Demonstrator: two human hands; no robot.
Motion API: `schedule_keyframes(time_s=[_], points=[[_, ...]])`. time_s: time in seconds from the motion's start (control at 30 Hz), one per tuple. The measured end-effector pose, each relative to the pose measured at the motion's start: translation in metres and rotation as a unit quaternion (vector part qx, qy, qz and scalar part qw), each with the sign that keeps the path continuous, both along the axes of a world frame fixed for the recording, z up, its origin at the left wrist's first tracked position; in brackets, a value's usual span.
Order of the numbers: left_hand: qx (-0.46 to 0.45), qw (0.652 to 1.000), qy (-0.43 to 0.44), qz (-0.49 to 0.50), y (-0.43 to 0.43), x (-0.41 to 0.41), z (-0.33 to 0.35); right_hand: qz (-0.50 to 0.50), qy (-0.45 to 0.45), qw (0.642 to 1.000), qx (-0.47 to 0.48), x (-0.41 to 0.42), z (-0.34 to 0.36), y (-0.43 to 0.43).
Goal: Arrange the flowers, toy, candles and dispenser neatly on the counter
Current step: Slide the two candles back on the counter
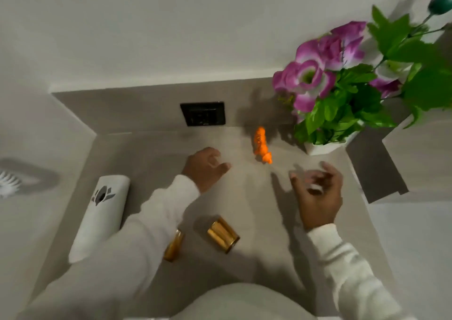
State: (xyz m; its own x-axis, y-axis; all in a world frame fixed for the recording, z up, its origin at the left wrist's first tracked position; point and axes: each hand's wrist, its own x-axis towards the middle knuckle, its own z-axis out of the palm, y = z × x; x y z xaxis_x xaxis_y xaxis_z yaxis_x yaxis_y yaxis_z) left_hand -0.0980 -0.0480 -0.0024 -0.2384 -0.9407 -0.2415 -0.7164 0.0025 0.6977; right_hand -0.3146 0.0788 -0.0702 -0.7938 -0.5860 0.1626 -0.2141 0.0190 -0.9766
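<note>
A white pot (325,146) of purple flowers (308,77) with green leaves stands at the back right of the grey counter (151,153). An orange toy (262,144) stands just left of the pot. Two gold candle holders lie on their sides near the front, one (223,234) in plain sight, the other (174,245) partly under my left sleeve. The white dispenser (102,214) lies flat at the left. My left hand (204,166) hovers left of the toy, fingers loosely curled, holding nothing. My right hand (318,192) hovers below the pot, blurred, fingers apart.
A black wall plate (202,113) is set in the back wall above the counter. A white brush-like object (7,184) lies on the lighter surface at far left. A raised ledge (415,155) borders the counter on the right.
</note>
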Motion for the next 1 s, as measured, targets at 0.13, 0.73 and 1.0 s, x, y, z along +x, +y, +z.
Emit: schedule_keyframes(time_s=[0.13, 0.73, 1.0], points=[[-0.004, 0.993, -0.117, 0.021, 0.067, 0.099, -0.014, 0.271, -0.009, 0.953, 0.133, 0.069, 0.014, 0.022], [-0.081, 0.966, 0.189, 0.156, 0.096, 0.099, -0.067, 0.243, 0.086, 0.950, 0.177, 0.134, -0.006, 0.016], [-0.099, 0.977, 0.164, 0.096, 0.090, 0.095, -0.081, 0.209, 0.096, 0.955, 0.185, 0.142, -0.017, 0.011]])
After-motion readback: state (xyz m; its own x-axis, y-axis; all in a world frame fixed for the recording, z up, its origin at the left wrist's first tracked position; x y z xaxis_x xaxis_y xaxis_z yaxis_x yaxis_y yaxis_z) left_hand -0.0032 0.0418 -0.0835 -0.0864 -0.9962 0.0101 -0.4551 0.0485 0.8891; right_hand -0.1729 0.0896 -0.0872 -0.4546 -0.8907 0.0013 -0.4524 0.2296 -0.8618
